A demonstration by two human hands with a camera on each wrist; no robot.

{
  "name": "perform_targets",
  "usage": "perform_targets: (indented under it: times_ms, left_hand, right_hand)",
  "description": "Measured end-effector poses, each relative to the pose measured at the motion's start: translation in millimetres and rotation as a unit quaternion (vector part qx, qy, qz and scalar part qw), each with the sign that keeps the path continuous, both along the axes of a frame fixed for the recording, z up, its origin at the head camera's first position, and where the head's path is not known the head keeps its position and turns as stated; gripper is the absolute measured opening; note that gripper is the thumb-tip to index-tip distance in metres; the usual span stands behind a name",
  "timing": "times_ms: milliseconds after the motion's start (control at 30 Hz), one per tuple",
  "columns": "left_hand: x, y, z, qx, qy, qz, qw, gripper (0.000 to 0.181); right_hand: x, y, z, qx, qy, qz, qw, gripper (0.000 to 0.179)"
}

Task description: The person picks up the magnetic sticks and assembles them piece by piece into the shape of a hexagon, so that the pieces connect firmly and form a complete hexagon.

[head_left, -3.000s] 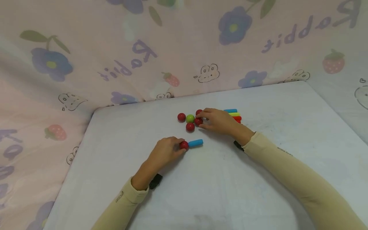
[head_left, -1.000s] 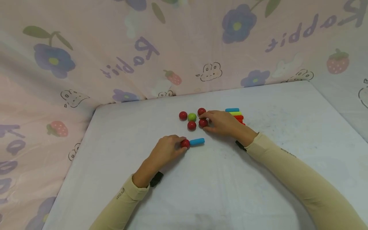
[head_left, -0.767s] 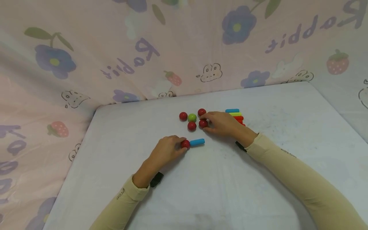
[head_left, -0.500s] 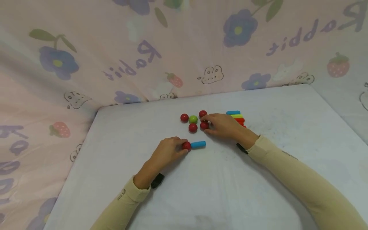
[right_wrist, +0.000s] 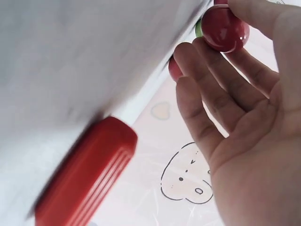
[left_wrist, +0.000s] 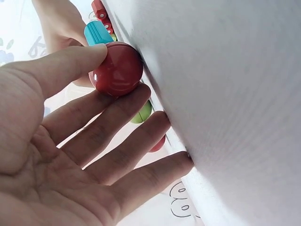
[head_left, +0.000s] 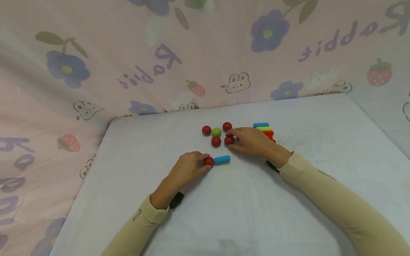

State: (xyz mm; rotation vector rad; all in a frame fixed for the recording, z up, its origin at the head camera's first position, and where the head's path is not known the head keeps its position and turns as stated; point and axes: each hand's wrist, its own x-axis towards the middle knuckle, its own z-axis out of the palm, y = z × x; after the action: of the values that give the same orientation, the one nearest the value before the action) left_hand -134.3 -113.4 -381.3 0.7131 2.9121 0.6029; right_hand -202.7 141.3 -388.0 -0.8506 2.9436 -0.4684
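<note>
My left hand (head_left: 187,168) pinches a glossy red ball (head_left: 209,161) between thumb and fingers on the white table. A blue ridged stick (head_left: 222,159) lies end-on against that ball and points to the right. In the left wrist view, the blue stick (left_wrist: 97,32) shows just behind the red ball (left_wrist: 118,70). Farther back, my right hand (head_left: 251,141) holds another red ball (head_left: 229,140) with thumb and fingertips. Beside it sit a green ball (head_left: 216,132) and loose red balls, one nearer (head_left: 216,141) and another at the left (head_left: 206,130).
One more red ball (head_left: 227,126) lies just behind the right hand's fingers. To the right, partly covered by that hand, blue (head_left: 261,124), yellow and red sticks lie side by side. A patterned curtain (head_left: 205,53) closes off the white table's (head_left: 243,213) back and sides.
The right hand has drawn its red ball away from the green ball, rightward and slightly nearer. The left hand keeps hold of its ball beside the blue stick. The head view shifts slightly.
</note>
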Motion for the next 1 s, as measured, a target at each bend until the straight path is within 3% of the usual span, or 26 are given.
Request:
perform_targets:
  times_ms: [267, 1000]
  left_hand:
    - [0.8, 0.5, 2.0, -0.001, -0.011, 0.011, 0.9999, 0.037]
    - [-1.0, 1.2, -0.6, 0.002, -0.001, 0.001, 1.0, 0.036]
  right_hand:
    - [7.4, 4.9, 1.1, -0.01, 0.002, 0.0, 0.9999, 0.049]
    - [29.4, 17.3, 1.2, -0.016, 0.009, 0.011, 0.9998, 0.048]
